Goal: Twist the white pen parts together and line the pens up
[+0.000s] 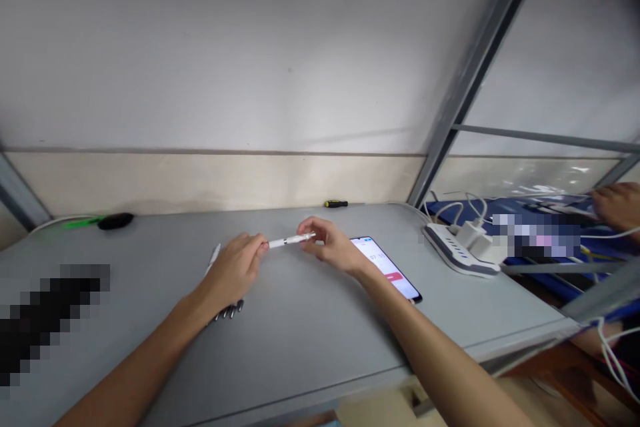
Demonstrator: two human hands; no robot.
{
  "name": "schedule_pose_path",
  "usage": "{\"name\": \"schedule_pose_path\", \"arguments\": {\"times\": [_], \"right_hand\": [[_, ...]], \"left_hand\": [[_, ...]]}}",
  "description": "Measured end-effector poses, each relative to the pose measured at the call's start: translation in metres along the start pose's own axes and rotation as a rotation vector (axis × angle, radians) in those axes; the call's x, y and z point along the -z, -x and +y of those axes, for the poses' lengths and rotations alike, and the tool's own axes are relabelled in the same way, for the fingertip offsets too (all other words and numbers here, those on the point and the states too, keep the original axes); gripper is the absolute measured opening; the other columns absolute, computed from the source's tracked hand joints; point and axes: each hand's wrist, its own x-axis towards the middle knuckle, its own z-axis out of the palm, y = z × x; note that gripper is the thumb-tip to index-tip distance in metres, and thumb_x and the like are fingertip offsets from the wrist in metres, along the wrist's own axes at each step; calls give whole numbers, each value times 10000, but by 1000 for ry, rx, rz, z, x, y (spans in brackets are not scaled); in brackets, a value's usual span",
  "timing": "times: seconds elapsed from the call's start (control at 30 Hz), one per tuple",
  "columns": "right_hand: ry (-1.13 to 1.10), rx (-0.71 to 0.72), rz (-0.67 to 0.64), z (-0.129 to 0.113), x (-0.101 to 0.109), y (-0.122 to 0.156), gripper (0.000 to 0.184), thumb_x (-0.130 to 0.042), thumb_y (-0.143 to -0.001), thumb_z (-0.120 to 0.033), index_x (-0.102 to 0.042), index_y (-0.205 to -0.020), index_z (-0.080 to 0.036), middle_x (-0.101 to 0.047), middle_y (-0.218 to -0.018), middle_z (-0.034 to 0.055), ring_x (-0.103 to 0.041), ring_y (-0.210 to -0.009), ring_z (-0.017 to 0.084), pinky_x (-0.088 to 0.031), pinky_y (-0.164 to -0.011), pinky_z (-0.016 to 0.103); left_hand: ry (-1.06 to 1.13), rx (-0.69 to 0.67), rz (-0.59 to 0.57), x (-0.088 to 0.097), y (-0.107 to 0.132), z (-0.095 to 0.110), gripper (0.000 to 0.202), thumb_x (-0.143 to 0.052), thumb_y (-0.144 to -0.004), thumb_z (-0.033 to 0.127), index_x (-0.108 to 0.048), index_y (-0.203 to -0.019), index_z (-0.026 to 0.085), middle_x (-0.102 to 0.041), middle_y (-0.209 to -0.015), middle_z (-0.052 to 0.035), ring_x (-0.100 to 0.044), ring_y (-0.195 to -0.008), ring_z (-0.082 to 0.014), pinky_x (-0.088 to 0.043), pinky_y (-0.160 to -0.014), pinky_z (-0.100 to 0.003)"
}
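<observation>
A slim white pen (277,243) with a dark ring near its middle is held level above the grey desk. My left hand (237,267) closes round its left end. At the other end, my right hand (327,243) has its thumb and fingers curled at the clear-looking tip. Partly hidden behind my left hand lies another white pen-like piece (215,255). Several small dark, shiny pieces (231,311) sit in a row below that hand; my wrist covers some. A lit phone (407,287) lies under my right forearm.
A yellow-and-black screwdriver (337,203) lies along the wall. Far left is a black rounded object (115,221). To the right, a white power strip (460,255) carries plugs and cables beside a metal frame post (440,140). Another person's hand (620,205) shows at the right edge.
</observation>
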Motion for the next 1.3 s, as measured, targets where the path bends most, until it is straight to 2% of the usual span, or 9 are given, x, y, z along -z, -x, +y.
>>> {"name": "schedule_pose_path", "arguments": {"times": [0.07, 0.2, 0.37, 0.5, 0.7, 0.87, 1.03, 1.17, 1.3], "right_hand": [[6, -41, -15, 1, 1, 0, 349, -619, -800, -482, -612, -976, -181, -594, -754, 16, -464, -543, 91, -336, -484, 216], [98, -121, -51, 4, 2, -1, 465, -464, -875, -551, -619, -713, -144, -547, -581, 8, -392, -451, 76, -310, -467, 230], [27, -28, 45, 6, 3, -3, 386, -719, -707, -475, -630, -959, -197, -610, -932, 32, -506, -650, 97, -349, -525, 208], [52, -122, -76, 8, 3, -3, 426, -493, -864, -536, -634, -756, -149, -581, -674, 28, -465, -547, 100, -320, -493, 228], [96, 13, 1, 6, 3, -2, 268, -692, -751, -387, -646, -928, -191, -616, -843, 19, -505, -709, 122, -380, -610, 233], [139, 6, -89, 7, -3, -2, 325, -495, -892, -422, -667, -832, -153, -616, -721, 29, -527, -667, 134, -397, -634, 258], [245, 133, 58, 6, -9, -2, 229, -618, -825, -328, -648, -1009, -195, -661, -918, 32, -561, -768, 141, -417, -691, 257], [358, 175, 36, 5, -12, -1, 202, -506, -908, -295, -681, -918, -196, -684, -880, 34, -580, -780, 146, -408, -702, 267], [430, 275, 89, 6, -14, -1, 72, -611, -824, -161, -656, -874, -188, -658, -864, 24, -558, -781, 140, -409, -713, 257]], "left_hand": [[2, 1, 3, 2, 0, 3, 315, -256, -965, 308, -516, -815, 216, -497, -717, 3, -507, -698, -164, -379, -658, -280], [-13, -11, -13, 6, 0, 9, 310, -284, -966, 333, -542, -841, 216, -531, -729, -1, -513, -723, -171, -373, -662, -284], [-46, -26, -18, 3, -1, 6, 290, -311, -963, 356, -553, -897, 210, -546, -742, -6, -512, -736, -178, -369, -662, -286], [-38, -65, -7, 0, 0, 2, 279, -297, -971, 337, -549, -987, 220, -586, -833, -17, -530, -793, -182, -376, -703, -291], [-71, -57, -37, -1, -1, 2, 292, -283, -973, 313, -553, -926, 211, -561, -766, -13, -520, -764, -188, -362, -688, -293], [-90, -43, -50, -3, -1, 1, 313, -272, -974, 303, -551, -879, 199, -570, -785, -23, -514, -768, -189, -353, -691, -303], [-91, -20, -56, -3, -2, 0, 325, -258, -975, 304, -538, -851, 195, -548, -764, -20, -500, -716, -177, -347, -670, -301], [-93, -26, -75, -3, -1, 0, 331, -247, -977, 317, -549, -896, 208, -550, -770, -20, -506, -753, -187, -348, -687, -305], [-110, -25, -87, -3, -1, 2, 339, -241, -976, 321, -554, -910, 211, -551, -772, -22, -514, -753, -190, -346, -683, -304]]}}
